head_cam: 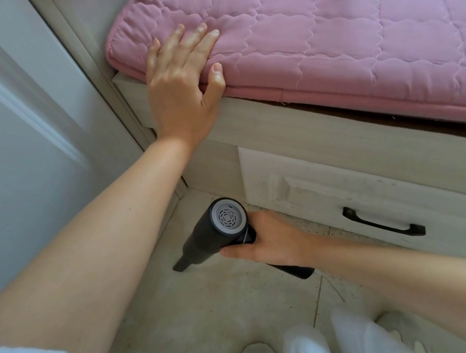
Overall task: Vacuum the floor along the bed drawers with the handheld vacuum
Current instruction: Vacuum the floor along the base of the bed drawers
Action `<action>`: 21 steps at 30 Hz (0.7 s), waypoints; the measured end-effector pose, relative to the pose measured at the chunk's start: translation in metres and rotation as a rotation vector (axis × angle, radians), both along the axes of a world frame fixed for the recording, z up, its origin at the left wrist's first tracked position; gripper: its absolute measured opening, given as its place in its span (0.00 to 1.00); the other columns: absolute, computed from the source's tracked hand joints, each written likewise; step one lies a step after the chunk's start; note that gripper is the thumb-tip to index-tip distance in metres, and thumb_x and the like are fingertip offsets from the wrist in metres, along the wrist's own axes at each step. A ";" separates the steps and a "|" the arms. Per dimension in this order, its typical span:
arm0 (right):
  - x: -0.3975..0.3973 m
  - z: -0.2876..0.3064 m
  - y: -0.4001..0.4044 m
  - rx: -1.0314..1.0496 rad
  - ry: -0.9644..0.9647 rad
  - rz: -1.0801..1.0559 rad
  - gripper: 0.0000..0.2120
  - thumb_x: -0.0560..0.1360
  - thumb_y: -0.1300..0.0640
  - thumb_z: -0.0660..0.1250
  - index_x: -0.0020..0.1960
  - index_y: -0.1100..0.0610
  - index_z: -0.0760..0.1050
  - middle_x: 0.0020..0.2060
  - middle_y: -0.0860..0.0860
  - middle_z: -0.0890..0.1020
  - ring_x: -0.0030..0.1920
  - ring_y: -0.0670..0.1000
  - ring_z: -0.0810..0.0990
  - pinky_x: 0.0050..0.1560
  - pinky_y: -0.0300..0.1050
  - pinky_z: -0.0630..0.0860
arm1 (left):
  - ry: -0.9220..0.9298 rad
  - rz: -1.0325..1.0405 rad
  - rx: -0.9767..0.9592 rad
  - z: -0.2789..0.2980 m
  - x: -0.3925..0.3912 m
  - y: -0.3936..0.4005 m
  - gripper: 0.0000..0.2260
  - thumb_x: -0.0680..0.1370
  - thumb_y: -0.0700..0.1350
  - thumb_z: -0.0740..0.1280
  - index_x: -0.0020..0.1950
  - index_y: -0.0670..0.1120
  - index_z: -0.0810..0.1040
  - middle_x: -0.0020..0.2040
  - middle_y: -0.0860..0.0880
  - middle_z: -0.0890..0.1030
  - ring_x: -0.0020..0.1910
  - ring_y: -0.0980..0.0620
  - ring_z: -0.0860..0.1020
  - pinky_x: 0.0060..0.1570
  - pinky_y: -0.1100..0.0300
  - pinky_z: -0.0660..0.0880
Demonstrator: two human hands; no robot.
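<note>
tiled floor, shut drawer, handheld vacuum

A pale tiled floor with thin grout lines meets a grey-white panelled door on the left. A quilted pink mattress pad covers the light wood-grain bed frame. Soft, even daylight fills the room.
</note>
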State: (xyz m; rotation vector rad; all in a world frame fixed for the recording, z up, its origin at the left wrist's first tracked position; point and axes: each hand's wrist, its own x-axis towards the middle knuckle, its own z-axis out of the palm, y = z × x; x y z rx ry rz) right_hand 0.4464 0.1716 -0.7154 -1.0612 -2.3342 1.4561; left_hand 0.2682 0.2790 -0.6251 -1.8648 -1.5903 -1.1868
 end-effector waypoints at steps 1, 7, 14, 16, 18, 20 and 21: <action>0.004 0.001 0.002 0.008 -0.001 -0.011 0.21 0.71 0.44 0.72 0.62 0.48 0.74 0.49 0.40 0.80 0.49 0.39 0.77 0.48 0.29 0.71 | -0.001 0.000 -0.002 0.000 0.000 0.000 0.20 0.81 0.48 0.58 0.69 0.46 0.80 0.69 0.48 0.79 0.71 0.44 0.73 0.74 0.42 0.59; 0.029 0.014 0.014 -0.002 -0.061 -0.015 0.18 0.71 0.44 0.72 0.58 0.46 0.75 0.41 0.37 0.79 0.39 0.33 0.77 0.41 0.27 0.69 | -0.037 0.011 -0.037 0.007 0.004 -0.003 0.21 0.81 0.50 0.56 0.69 0.47 0.80 0.69 0.49 0.79 0.72 0.45 0.72 0.75 0.42 0.59; 0.049 0.027 0.010 -0.177 -0.060 0.078 0.16 0.71 0.49 0.74 0.55 0.40 0.72 0.41 0.42 0.81 0.32 0.43 0.80 0.34 0.36 0.76 | -0.082 0.061 -0.015 0.006 0.016 -0.004 0.20 0.81 0.50 0.57 0.67 0.46 0.81 0.68 0.49 0.79 0.72 0.45 0.72 0.76 0.42 0.57; 0.053 0.029 0.009 -0.204 -0.055 0.110 0.16 0.70 0.49 0.74 0.55 0.38 0.72 0.43 0.43 0.82 0.32 0.45 0.80 0.34 0.38 0.77 | -0.071 0.066 -0.011 0.007 0.016 -0.003 0.20 0.81 0.50 0.57 0.68 0.46 0.81 0.68 0.49 0.79 0.72 0.44 0.72 0.76 0.42 0.57; 0.056 0.029 0.008 -0.209 -0.050 0.134 0.17 0.70 0.49 0.74 0.55 0.37 0.72 0.45 0.43 0.82 0.33 0.46 0.80 0.35 0.40 0.78 | -0.040 0.070 -0.008 0.010 0.015 -0.003 0.21 0.81 0.50 0.57 0.68 0.47 0.80 0.69 0.48 0.79 0.72 0.44 0.72 0.75 0.41 0.57; 0.058 0.028 0.008 -0.202 -0.060 0.146 0.17 0.70 0.48 0.74 0.56 0.39 0.73 0.45 0.43 0.82 0.34 0.46 0.81 0.35 0.39 0.78 | 0.011 0.080 0.006 0.011 0.016 -0.002 0.20 0.81 0.50 0.57 0.68 0.47 0.80 0.68 0.48 0.79 0.71 0.42 0.73 0.75 0.39 0.58; 0.057 0.027 0.008 -0.195 -0.066 0.145 0.18 0.70 0.48 0.74 0.57 0.40 0.73 0.45 0.43 0.82 0.35 0.43 0.80 0.35 0.37 0.77 | 0.038 0.084 0.017 0.012 0.018 -0.002 0.20 0.81 0.50 0.57 0.68 0.48 0.81 0.68 0.48 0.79 0.71 0.41 0.73 0.74 0.37 0.58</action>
